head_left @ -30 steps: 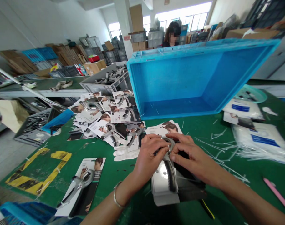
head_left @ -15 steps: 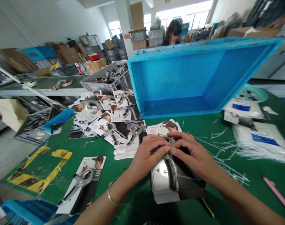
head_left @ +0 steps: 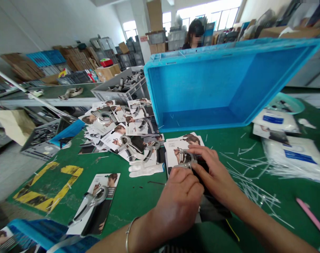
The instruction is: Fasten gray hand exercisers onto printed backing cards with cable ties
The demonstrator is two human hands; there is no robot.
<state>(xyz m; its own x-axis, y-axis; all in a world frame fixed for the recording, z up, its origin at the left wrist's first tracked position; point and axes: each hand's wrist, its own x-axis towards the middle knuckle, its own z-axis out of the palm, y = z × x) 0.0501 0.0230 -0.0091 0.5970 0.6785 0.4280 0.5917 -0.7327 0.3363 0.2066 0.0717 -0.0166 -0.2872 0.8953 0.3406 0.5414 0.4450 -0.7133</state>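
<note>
Grip trainer [head_left: 187, 155]: grey, curved; shiny coiled spring [head_left: 181, 157]

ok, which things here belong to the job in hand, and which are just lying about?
Likely the job:
grey spring grip, right hand on it
printed cards beneath it
loose white ties, probably

Likely just lying about:
white glove
pink stick-like item
cloth on rear bench

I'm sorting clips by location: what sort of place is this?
Likely a factory packing area: a gray crate of loose hand grips, a pile of carded grips and stacked bins behind.
</note>
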